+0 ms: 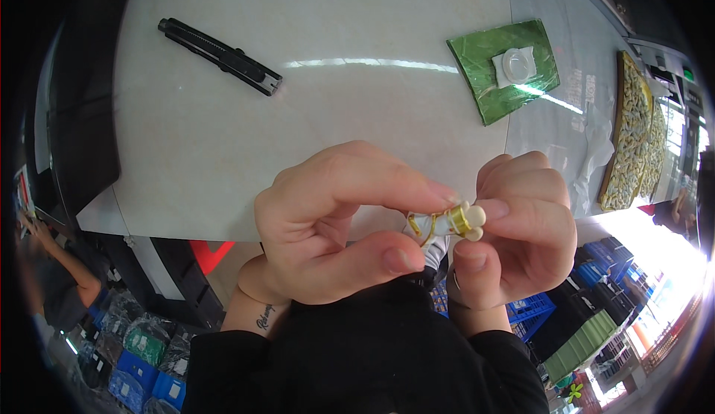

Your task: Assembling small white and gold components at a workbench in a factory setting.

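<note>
A small white figurine with gold bands and a rounded cream end (pixel 447 224) is held above the near side of the table. My left hand (pixel 335 220) is closed round it, its index fingertip on the upper side and its thumb below. Against the cream end presses the index fingertip of my right hand (pixel 525 224). That hand's thumb is just below, and its other fingers are curled in. Part of the figurine's lower body is hidden by the left fingers.
On the pale table (pixel 335 116) lie a black utility knife (pixel 220 55) at far left and a green square sheet (pixel 484 97) bearing a small round clear dish (pixel 518 65). A tray (pixel 629 138) of many small pieces stands at right. Another person's arm (pixel 59 254) shows at left.
</note>
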`<state>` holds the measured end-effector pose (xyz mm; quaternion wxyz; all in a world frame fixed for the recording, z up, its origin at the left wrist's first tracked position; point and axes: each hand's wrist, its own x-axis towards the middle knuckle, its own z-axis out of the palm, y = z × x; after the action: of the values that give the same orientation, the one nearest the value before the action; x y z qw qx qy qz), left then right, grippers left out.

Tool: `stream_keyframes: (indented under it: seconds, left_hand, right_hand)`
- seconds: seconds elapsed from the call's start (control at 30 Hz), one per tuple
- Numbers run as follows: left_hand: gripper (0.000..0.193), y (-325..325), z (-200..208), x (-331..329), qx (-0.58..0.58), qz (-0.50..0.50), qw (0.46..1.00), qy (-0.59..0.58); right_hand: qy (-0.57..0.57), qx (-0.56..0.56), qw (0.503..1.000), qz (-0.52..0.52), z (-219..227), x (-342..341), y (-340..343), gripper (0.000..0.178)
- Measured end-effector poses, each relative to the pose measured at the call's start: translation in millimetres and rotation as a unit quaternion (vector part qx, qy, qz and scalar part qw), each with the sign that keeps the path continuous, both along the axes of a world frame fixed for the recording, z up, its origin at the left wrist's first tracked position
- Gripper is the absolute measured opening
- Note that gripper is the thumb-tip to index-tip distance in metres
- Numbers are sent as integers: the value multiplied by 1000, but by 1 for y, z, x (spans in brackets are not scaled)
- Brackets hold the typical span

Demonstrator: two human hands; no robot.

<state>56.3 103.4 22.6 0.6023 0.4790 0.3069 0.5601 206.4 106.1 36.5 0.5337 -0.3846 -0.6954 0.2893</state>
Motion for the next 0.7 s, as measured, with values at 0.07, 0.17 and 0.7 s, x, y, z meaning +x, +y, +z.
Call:
stream_keyframes:
  seconds: [0.07,0.17,0.7]
  left_hand:
    - [38,0,1,1,-15,2,1000,-4]
    - [22,-1,1,1,-58,-57,981,-174]
    - [16,3,-10,-3,-170,-187,908,-333]
  right_hand:
    - [-4,3,1000,-1,-1,-1,0,27]
    - [-7,20,1000,7,1,0,2,26]
    - [-117,101,987,-50,3,-8,3,36]
